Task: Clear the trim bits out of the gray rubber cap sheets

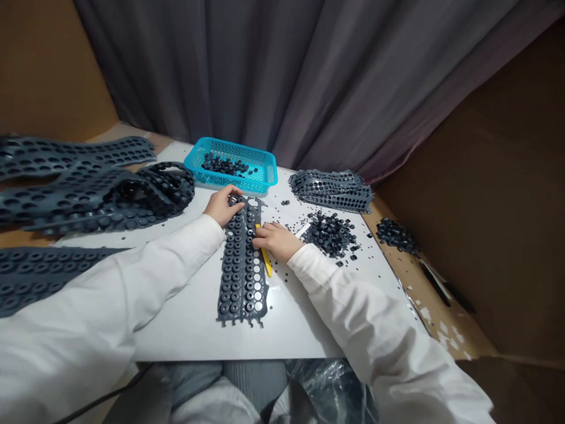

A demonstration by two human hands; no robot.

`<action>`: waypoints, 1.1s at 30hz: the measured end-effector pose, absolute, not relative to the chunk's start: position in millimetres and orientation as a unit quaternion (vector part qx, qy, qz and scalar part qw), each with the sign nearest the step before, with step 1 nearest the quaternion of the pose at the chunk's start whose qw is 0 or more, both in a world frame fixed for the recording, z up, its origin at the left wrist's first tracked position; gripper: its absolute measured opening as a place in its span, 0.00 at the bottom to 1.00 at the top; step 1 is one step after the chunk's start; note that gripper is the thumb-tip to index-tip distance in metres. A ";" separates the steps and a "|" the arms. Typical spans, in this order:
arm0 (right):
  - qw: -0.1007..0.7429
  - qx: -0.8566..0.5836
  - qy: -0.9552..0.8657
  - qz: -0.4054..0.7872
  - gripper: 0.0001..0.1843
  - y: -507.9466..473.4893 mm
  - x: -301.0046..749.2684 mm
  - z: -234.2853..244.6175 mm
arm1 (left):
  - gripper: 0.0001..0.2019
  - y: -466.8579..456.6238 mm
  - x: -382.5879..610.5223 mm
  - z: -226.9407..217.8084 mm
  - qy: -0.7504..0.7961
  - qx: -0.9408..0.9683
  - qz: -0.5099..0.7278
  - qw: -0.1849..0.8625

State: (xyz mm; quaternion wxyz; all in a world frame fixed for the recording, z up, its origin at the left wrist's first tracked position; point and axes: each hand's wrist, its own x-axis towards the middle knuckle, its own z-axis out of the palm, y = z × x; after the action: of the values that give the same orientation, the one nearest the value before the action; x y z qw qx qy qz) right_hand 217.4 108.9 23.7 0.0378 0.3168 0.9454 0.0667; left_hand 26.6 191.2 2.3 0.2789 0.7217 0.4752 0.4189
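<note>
A dark grey moulded rubber sheet (241, 265) lies lengthwise on the white table before me, with rows of round ringed parts. Down its right-hand column, several holes show white. At the far end, my left hand (223, 206) grips the sheet, thumb and fingers bent over its top left corner. My right hand (274, 238) is closed over the sheet's right edge around a slim yellow stick-like tool (267, 263), whose ends stick out above and below the fingers. Whether a small part is also between those fingertips is hidden.
Behind the sheet stands a blue plastic basket (267, 171) holding small black parts. A heap of black pieces (332, 235) lies right, below stacked perforated sheets (331, 189). More rubber sheets (79, 188) pile up left. Another black heap (395, 235) sits by the cardboard wall.
</note>
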 end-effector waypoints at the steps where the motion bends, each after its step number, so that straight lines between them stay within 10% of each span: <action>1: 0.039 0.317 0.945 0.065 0.07 108.5 218.0 23.5 | 0.14 190.7 27.4 2.0 0.478 0.724 0.411 0.280; 6: -0.062 0.359 0.931 0.028 0.08 96.9 234.1 28.3 | 0.19 190.0 25.3 9.9 0.511 0.733 0.358 0.269; 16: -0.582 0.394 0.545 -0.457 0.07 16.4 218.9 29.6 | 0.09 115.1 -8.3 70.7 0.339 0.898 0.101 0.263; 33: -0.480 0.552 0.560 -0.388 0.03 -24.3 156.2 19.9 | 0.05 51.7 -35.3 19.9 0.251 0.904 0.151 0.312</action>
State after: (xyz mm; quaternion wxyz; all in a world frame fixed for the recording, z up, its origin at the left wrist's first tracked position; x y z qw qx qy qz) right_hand 156.2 -24.3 19.9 -0.4803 0.5525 0.5602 -0.3876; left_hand -35.3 51.7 19.9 0.3124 0.9038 0.2506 0.1509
